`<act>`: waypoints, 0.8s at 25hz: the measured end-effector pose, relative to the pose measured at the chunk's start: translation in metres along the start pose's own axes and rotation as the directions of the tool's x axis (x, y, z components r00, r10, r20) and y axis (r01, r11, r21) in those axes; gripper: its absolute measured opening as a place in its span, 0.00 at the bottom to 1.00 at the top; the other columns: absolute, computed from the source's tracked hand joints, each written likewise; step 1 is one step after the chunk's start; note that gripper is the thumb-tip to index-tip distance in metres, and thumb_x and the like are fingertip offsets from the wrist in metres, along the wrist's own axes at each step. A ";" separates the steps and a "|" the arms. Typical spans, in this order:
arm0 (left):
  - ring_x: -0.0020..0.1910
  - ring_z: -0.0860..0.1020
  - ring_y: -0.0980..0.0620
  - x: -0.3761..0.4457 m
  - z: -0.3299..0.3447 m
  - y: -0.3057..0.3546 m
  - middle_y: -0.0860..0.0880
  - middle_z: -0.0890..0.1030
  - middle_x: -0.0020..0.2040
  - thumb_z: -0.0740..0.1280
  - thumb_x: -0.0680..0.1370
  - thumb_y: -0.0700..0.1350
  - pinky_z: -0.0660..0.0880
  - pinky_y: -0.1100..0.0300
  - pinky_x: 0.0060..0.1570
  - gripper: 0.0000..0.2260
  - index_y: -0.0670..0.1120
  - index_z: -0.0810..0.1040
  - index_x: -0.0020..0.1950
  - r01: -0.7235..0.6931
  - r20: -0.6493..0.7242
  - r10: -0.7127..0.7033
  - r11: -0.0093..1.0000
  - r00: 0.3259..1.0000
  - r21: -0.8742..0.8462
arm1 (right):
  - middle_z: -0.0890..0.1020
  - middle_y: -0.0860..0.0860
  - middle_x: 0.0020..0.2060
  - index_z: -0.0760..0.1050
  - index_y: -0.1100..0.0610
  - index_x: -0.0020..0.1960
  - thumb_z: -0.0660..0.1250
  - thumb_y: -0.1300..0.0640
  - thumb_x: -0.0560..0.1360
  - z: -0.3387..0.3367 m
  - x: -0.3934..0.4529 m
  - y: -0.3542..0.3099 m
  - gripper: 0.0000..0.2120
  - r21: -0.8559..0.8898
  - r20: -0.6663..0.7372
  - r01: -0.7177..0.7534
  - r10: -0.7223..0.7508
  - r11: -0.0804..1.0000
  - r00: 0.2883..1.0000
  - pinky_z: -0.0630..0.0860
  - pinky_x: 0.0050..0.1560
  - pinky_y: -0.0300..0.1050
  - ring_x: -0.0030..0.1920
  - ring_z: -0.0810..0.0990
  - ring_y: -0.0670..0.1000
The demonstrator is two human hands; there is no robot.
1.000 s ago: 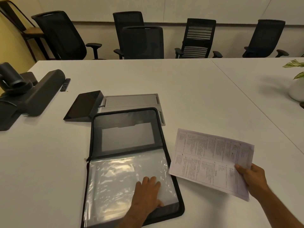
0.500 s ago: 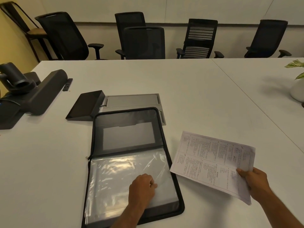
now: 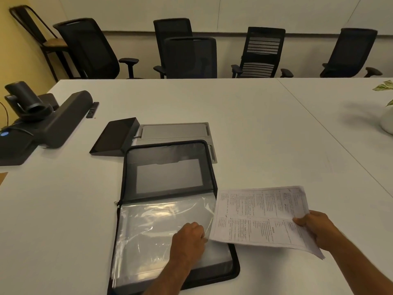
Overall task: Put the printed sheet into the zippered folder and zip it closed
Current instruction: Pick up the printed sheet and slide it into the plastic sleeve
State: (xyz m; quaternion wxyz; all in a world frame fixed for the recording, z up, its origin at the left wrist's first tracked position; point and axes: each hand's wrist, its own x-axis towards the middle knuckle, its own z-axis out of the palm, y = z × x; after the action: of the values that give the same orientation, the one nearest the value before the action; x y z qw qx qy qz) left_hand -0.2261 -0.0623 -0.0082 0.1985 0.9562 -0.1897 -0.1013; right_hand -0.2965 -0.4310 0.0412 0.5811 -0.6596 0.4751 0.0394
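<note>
My tally of the table

I counted one zippered folder (image 3: 170, 184), one printed sheet (image 3: 258, 216), two hands, and five black office chairs behind.

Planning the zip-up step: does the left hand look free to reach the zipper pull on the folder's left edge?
Probably not yet. The left hand is pinching the clear sleeve open for the printed sheet. The path to the zipper pull looks clear.
</note>
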 end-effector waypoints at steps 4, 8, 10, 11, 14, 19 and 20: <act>0.53 0.77 0.56 0.003 0.003 -0.003 0.55 0.80 0.58 0.65 0.77 0.59 0.70 0.66 0.51 0.14 0.53 0.78 0.56 -0.067 0.129 0.061 0.997 0.990 0.042 | 0.84 0.64 0.45 0.76 0.66 0.57 0.67 0.72 0.73 0.001 0.004 -0.010 0.13 -0.069 0.024 0.000 0.002 0.998 1.000 0.82 0.39 0.54 0.43 0.83 0.66; 0.69 0.70 0.54 0.014 0.000 -0.003 0.59 0.66 0.74 0.64 0.70 0.72 0.70 0.54 0.65 0.33 0.61 0.65 0.72 -0.208 0.286 0.207 0.978 0.936 -0.026 | 0.84 0.65 0.46 0.76 0.67 0.57 0.66 0.73 0.73 0.001 0.007 -0.013 0.13 -0.084 0.050 -0.014 0.018 0.996 0.999 0.82 0.43 0.56 0.44 0.83 0.66; 0.74 0.63 0.51 0.028 -0.006 0.004 0.58 0.55 0.79 0.58 0.72 0.73 0.68 0.48 0.69 0.31 0.64 0.60 0.74 -0.289 0.331 0.277 0.957 0.902 -0.014 | 0.84 0.65 0.46 0.76 0.67 0.57 0.66 0.73 0.73 0.002 0.008 -0.012 0.13 -0.089 0.057 -0.014 0.019 0.996 0.998 0.82 0.43 0.57 0.44 0.83 0.67; 0.75 0.61 0.50 0.036 -0.008 0.007 0.58 0.52 0.79 0.55 0.73 0.74 0.67 0.46 0.70 0.30 0.64 0.61 0.73 -0.319 0.364 0.295 0.948 0.883 0.005 | 0.84 0.65 0.46 0.76 0.67 0.57 0.66 0.73 0.73 0.002 0.008 -0.011 0.13 -0.091 0.059 -0.015 0.020 0.996 0.998 0.82 0.43 0.58 0.44 0.83 0.67; 0.73 0.64 0.46 0.063 -0.013 0.016 0.54 0.53 0.80 0.50 0.72 0.76 0.70 0.43 0.66 0.33 0.59 0.69 0.69 -0.389 0.456 0.288 0.910 0.842 0.142 | 0.84 0.66 0.46 0.76 0.67 0.57 0.65 0.72 0.74 0.002 0.011 -0.010 0.12 -0.102 0.072 -0.018 0.025 0.995 0.997 0.82 0.45 0.60 0.45 0.83 0.68; 0.70 0.68 0.43 0.100 -0.006 0.031 0.48 0.61 0.77 0.63 0.76 0.65 0.74 0.45 0.60 0.27 0.53 0.72 0.70 -0.181 0.354 0.059 0.929 0.933 0.322 | 0.85 0.66 0.45 0.77 0.66 0.55 0.65 0.72 0.74 0.002 0.019 -0.009 0.11 -0.102 0.084 -0.022 0.030 0.995 0.996 0.82 0.43 0.60 0.44 0.84 0.68; 0.71 0.68 0.42 0.106 -0.004 0.033 0.47 0.61 0.78 0.67 0.76 0.60 0.74 0.45 0.60 0.24 0.53 0.72 0.70 -0.105 0.320 0.000 0.944 0.947 0.311 | 0.85 0.66 0.44 0.77 0.66 0.55 0.65 0.72 0.74 0.002 0.021 -0.009 0.11 -0.103 0.091 -0.018 0.028 0.995 0.995 0.83 0.42 0.59 0.43 0.85 0.67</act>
State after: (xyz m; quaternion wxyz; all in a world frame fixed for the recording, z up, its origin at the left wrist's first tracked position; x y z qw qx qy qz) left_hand -0.1399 -0.1318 -0.0031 0.0084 0.9417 -0.2589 -0.2147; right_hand -0.2778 -0.4423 0.0347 0.5675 -0.6804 0.4527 0.1007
